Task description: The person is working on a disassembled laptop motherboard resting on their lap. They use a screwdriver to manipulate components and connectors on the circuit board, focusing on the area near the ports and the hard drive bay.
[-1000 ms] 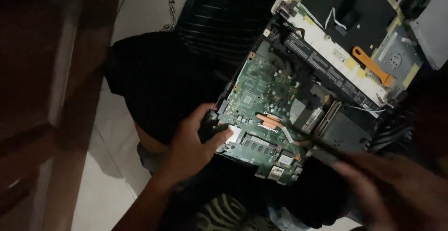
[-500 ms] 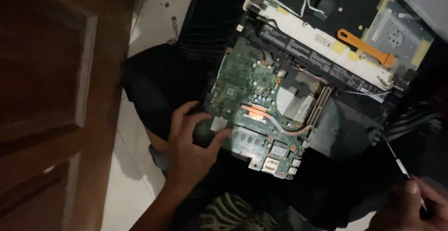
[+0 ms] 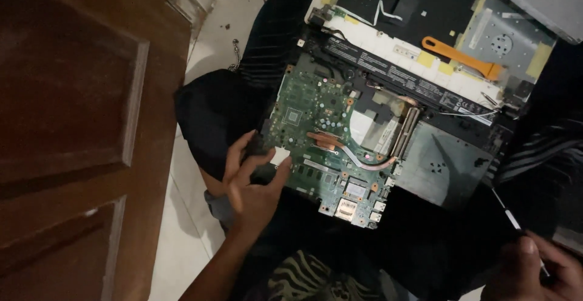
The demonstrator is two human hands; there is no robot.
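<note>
Green motherboard lies exposed, copper heat pipe across it. Left hand grips its near-left corner, fingers curled; right hand, well right, pinches screwdriver.

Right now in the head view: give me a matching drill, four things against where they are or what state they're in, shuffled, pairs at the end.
Things:
1. left hand
2. right hand
3. orange pry tool
4. copper pipe

Places or states:
A. lying on the pale upper panel of the opened laptop
B. gripping the near left corner of the green circuit board
C. curving across the green circuit board
D. at the lower right edge of the picture, holding a thin screwdriver

Pairs: 1-B, 2-D, 3-A, 4-C
</note>
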